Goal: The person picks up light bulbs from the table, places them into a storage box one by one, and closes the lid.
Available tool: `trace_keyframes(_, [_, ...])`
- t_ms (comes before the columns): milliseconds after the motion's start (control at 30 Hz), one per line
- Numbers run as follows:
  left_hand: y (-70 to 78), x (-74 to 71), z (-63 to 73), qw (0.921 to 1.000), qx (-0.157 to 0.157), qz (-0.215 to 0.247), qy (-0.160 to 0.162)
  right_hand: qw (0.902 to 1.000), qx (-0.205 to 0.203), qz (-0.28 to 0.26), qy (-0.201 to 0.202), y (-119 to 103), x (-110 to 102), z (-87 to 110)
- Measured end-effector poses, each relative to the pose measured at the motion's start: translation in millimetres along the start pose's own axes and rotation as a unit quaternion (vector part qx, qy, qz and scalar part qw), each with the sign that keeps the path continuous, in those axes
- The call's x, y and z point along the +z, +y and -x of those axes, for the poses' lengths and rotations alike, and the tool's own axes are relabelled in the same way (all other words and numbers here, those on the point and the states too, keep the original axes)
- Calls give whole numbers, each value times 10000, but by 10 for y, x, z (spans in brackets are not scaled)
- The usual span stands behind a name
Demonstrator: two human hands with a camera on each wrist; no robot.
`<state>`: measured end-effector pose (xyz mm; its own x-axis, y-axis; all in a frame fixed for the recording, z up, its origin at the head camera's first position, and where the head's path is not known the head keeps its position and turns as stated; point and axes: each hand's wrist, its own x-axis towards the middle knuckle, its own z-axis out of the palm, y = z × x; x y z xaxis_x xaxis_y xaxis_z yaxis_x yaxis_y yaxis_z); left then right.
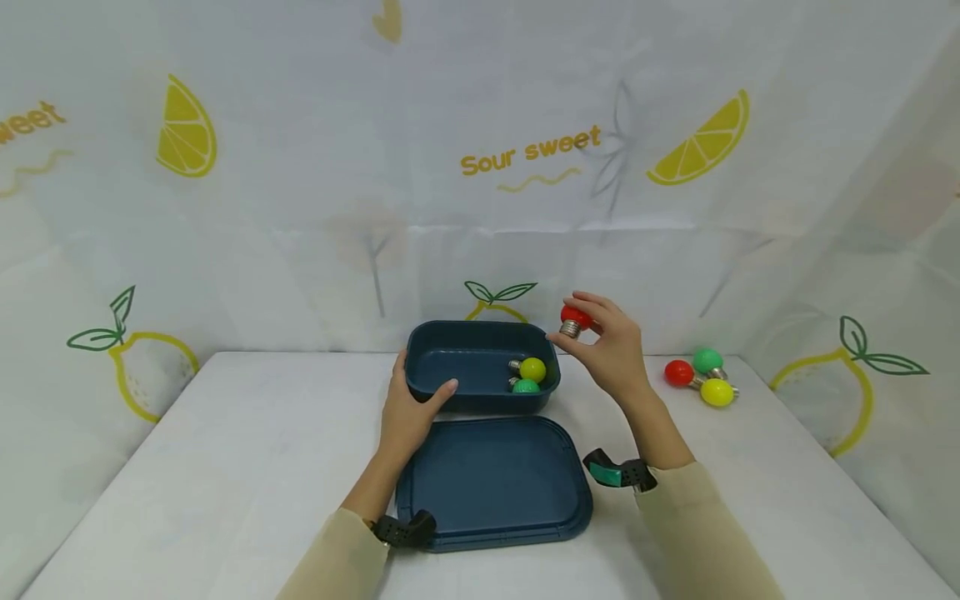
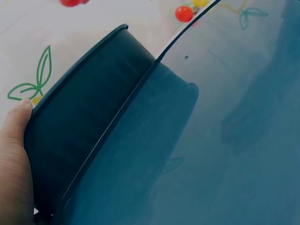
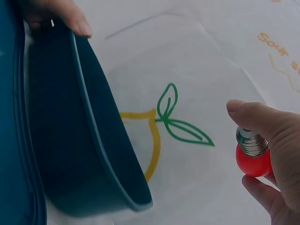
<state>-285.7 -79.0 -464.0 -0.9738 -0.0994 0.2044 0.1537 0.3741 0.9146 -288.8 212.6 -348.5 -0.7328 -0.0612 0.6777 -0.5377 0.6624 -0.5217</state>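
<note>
A dark blue box (image 1: 480,406) stands at the back of the table, its mouth facing up. My left hand (image 1: 407,414) grips its left end, thumb over the front rim. Inside, toward the right end, lie a yellow bulb (image 1: 533,369) and a green bulb (image 1: 527,387). Just above and right of the box's right rim, my right hand (image 1: 613,348) pinches a red bulb (image 1: 574,319) between thumb and fingers. In the right wrist view the red bulb (image 3: 253,162) shows its silver screw base toward the thumb, apart from the box (image 3: 61,131).
A dark blue lid (image 1: 495,483) lies flat in front of the box, under the left wrist's camera. Right of the right hand, a red bulb (image 1: 678,372), a green bulb (image 1: 707,360) and a yellow bulb (image 1: 717,392) lie grouped. A lemon-printed cloth (image 1: 300,275) hangs behind.
</note>
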Motion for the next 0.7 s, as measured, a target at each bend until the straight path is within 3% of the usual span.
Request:
trace_keyframes(333, [-22,23,-6,10000,18,12,64,9990,-48,-441,-3,-132,364,-184])
trace_keyframes(567, [-14,28,-1,10000,27,46,45,9986,34,-495,-170,-129,609,-149])
trace_keyframes(700, [-10,6,-7,10000,33,59,72,9980,287,-471,-318,-46,739,-98])
